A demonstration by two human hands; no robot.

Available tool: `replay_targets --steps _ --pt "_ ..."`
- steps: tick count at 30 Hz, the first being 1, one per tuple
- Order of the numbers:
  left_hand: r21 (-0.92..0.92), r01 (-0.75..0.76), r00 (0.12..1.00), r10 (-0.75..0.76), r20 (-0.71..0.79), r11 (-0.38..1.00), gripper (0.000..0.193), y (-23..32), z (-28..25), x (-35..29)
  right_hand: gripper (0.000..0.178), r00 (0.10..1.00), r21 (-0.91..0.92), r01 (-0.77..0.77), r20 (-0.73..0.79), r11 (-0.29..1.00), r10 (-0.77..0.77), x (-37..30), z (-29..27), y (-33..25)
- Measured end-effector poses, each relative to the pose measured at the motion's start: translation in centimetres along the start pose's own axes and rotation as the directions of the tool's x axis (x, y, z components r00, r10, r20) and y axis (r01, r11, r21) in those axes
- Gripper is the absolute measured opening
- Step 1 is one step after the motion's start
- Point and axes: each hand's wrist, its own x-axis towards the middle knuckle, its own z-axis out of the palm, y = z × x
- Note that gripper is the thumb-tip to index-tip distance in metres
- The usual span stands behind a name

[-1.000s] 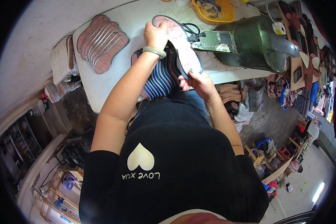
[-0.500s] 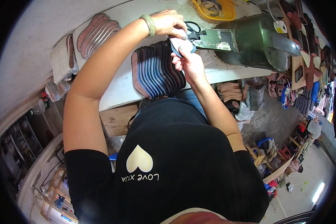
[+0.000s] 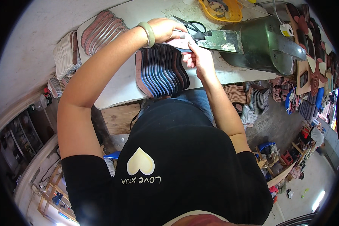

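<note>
At the narrow end of a green sewing machine [image 3: 252,43], a pale insole [image 3: 180,42] with a dark underside lies between my two hands. Its far end reaches the machine's lit working point, where details are too small to tell. My left hand [image 3: 165,31], below a pale bangle, grips the insole's left part with bent fingers. Thumb on top, my right hand [image 3: 200,60] pinches its near edge, the other fingers curled under. Black-handled scissors [image 3: 197,27] lie just beyond my hands. A fanned row of dark-edged insoles [image 3: 162,71] rests on the white table close to me.
More pinkish insoles [image 3: 101,32] lie at the table's left, beside a stack of pale ones [image 3: 67,51]. A yellow basket [image 3: 235,14] of scraps stands at the back. Further insole stacks [image 3: 235,94] sit below the table's right side, near a wooden box [image 3: 120,118].
The insole has turned so that it points more to the left. My left hand has shifted left and down, my right hand slightly right. More of the scissors now shows.
</note>
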Motion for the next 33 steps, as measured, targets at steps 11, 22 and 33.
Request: replay_targets --steps 11,22,33 --pt "-0.211 0.183 0.974 -0.206 -0.097 0.960 0.047 1.6 2.9 -2.0 0.037 0.989 -0.026 0.135 0.069 0.991 -0.133 -1.1 -0.2 2.0" --pt "-0.409 0.386 0.870 -0.474 -0.138 0.827 0.047 3.2 4.4 -1.3 0.030 0.977 0.211 0.019 0.205 0.977 -0.064 -6.8 -3.2 4.0" --pt "-0.215 0.423 0.816 -0.474 -0.332 0.880 0.057 1.0 3.6 1.2 0.030 0.986 0.241 0.053 0.139 0.969 -0.088 -2.9 -3.6 2.3"
